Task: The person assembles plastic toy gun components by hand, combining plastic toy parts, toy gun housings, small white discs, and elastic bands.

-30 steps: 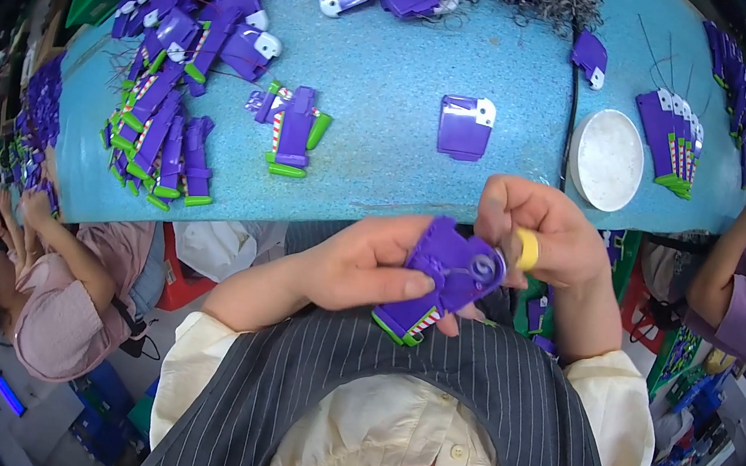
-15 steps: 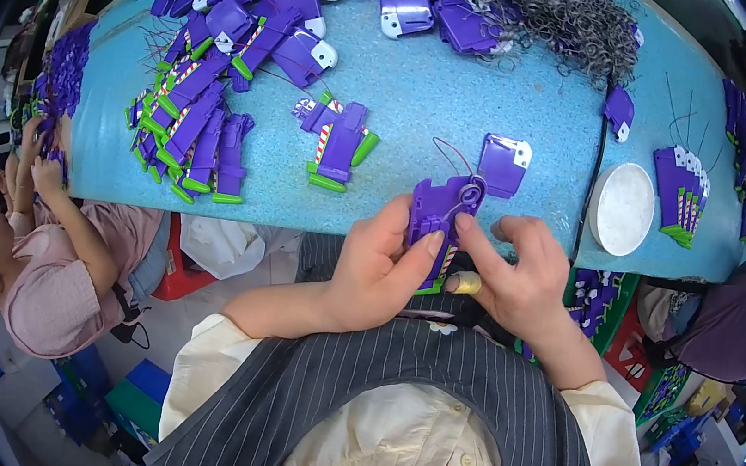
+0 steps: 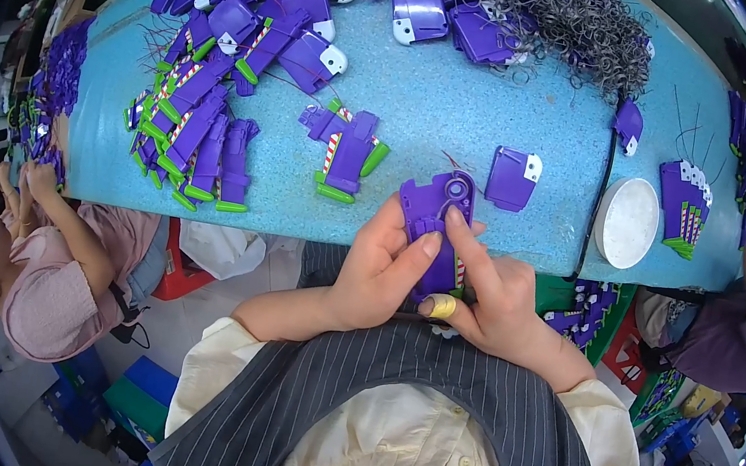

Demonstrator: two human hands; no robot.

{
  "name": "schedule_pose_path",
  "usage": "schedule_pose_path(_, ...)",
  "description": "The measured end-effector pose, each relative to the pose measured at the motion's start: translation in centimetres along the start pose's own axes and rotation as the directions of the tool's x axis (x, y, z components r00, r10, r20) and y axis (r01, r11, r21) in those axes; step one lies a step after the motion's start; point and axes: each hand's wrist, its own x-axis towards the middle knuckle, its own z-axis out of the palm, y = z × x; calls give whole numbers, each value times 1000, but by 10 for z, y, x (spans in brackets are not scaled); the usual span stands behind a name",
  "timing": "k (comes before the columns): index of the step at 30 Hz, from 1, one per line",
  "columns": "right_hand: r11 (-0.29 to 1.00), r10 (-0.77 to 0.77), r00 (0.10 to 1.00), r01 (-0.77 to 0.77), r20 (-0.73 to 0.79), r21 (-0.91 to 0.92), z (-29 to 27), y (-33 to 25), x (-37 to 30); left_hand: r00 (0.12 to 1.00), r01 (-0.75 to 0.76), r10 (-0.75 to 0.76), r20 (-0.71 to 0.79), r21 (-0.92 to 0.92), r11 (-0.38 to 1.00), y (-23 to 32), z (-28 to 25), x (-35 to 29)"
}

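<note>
A purple plastic wing part (image 3: 423, 204) with a red-and-white striped edge is held before me at the table's near edge. My left hand (image 3: 380, 266) grips its left side, thumb across the inner face. On the round seat at its top lies a grey wire torsion spring (image 3: 459, 188). My right hand (image 3: 504, 300) closes on the part's right side, its index fingertip pressed just below the spring coil. Yellow tape (image 3: 443, 307) wraps the right thumb. Beyond the part lies a purple panel with a white corner (image 3: 512, 180); to its left rests a purple-and-green wing assembly (image 3: 348, 155).
Finished-looking purple and green wings (image 3: 194, 132) are heaped at left, with purple panels (image 3: 305, 62) behind. A tangle of wire springs (image 3: 557, 23) covers the far side. A white bowl (image 3: 628, 222), a black cable (image 3: 600, 186) and stacked wings (image 3: 681, 210) lie right. People sit both sides.
My right hand has moved in to the left, its index finger now pressing by the spring coil. The spring sits flatter on the part, which is turned slightly more upright.
</note>
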Motion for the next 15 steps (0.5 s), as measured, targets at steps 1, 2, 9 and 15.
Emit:
schedule_pose_path(1, 998, 42, 995, -46, 93, 42, -4, -2, 0, 1000, 13, -13, -6, -31, 999, 1, 0, -2)
schedule_pose_path(2, 998, 42, 995, -46, 89, 44, -5, -2, -2, 1000, 13, -13, 15, -32, 999, 0, -2, -4)
schedule_pose_path(9, 916, -128, 991, 103, 37, 387, -39, 13, -2, 1000, 14, -14, 17, 13, 1000, 0, 2, -17)
schedule_pose_path(15, 874, 7, 971, -123, -241, -470, -27, 57, 21, 961, 274, -275, -11, -44, 961, 3, 16, -30)
